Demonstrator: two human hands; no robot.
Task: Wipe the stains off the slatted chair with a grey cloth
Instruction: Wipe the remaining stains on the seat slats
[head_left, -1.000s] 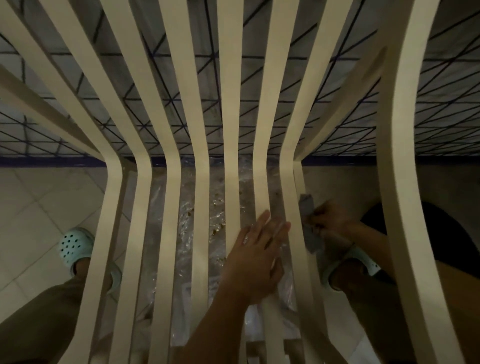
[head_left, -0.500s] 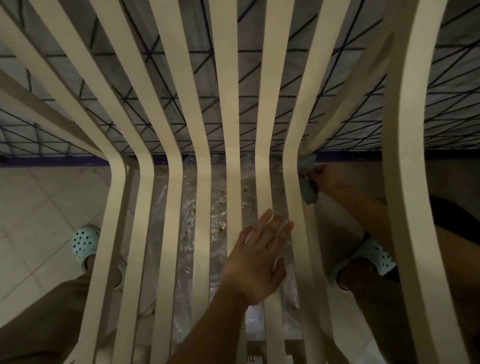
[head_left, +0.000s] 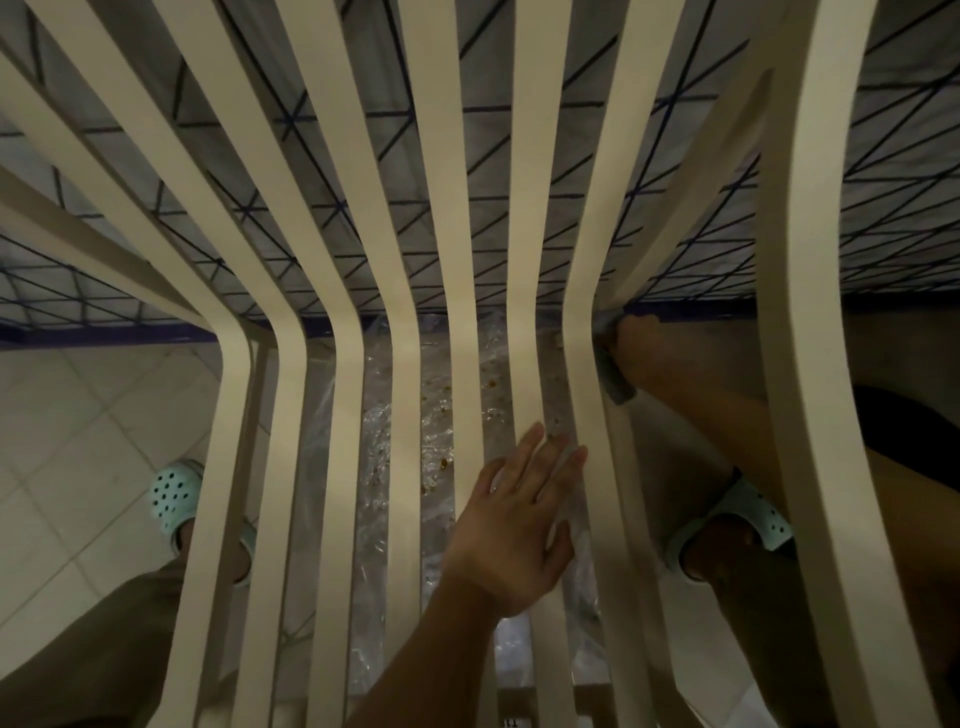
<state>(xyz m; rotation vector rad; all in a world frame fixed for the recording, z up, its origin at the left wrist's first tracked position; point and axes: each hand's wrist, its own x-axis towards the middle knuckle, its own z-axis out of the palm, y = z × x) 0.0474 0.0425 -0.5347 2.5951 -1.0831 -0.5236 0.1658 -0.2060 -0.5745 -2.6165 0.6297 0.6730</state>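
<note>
So the slatted chair (head_left: 462, 322) fills pretty much the whole head view, cream slats running top to bottom with a bend about halfway down. The person's left hand (head_left: 519, 535) lies flat on the seat slats toward the right side, fingers (head_left: 530, 452) stretched out and slightly spread, not gripping anything. The right hand (head_left: 636, 348) is down by the chair's right edge, just under the bend of the outermost seat slat, closed around the grey cloth (head_left: 613, 374). The cloth is pressed against the side of that slat, a bit of it hanging below the hand. Through the gaps there's crinkly clear plastic (head_left: 431, 415) under the seat with small brown specks on it. Two mint green clogs (head_left: 174, 493) sit on the tiled floor (head_left: 78, 431), one at each side of the chair.
</note>
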